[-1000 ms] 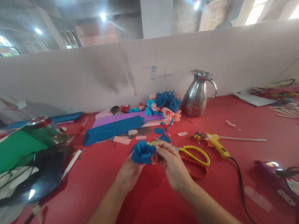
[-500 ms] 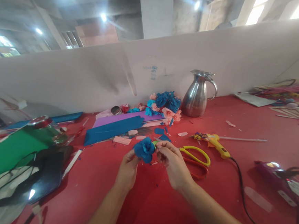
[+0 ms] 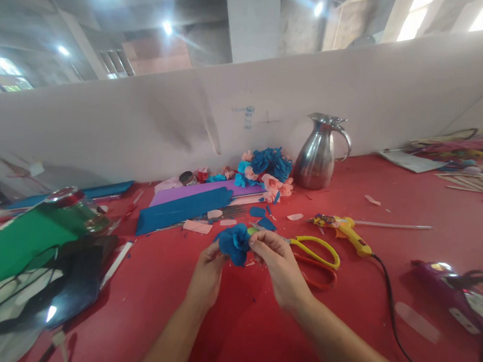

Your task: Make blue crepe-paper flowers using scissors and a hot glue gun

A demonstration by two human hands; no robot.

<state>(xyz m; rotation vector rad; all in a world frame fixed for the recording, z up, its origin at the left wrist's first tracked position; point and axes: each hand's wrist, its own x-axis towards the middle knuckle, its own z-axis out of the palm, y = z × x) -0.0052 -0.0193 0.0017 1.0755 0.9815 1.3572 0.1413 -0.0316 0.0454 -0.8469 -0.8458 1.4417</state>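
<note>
Left hand (image 3: 207,273) and right hand (image 3: 276,262) meet at a blue flower (image 3: 233,243)

The left hand is curled, its thumb and fingers closed on the flower's left side; some of its fingertips are hidden behind the petals. The right hand pinches at the right edge, thumb and forefinger pressed together on a petal, the other fingers folded in. The flower is held up between the two hands, above the red counter (image 3: 249,340).

Just beyond the right hand lie scissors (image 3: 318,240) with one yellow and one orange-red handle, their blades partly covered by that hand. Farther right is a yellow glue gun (image 3: 352,234). Behind the flower lie a blue sheet (image 3: 184,209) and a cluster of blue and pink flowers (image 3: 271,164), with a metal jug (image 3: 316,159) standing upright just beside the cluster.
</note>
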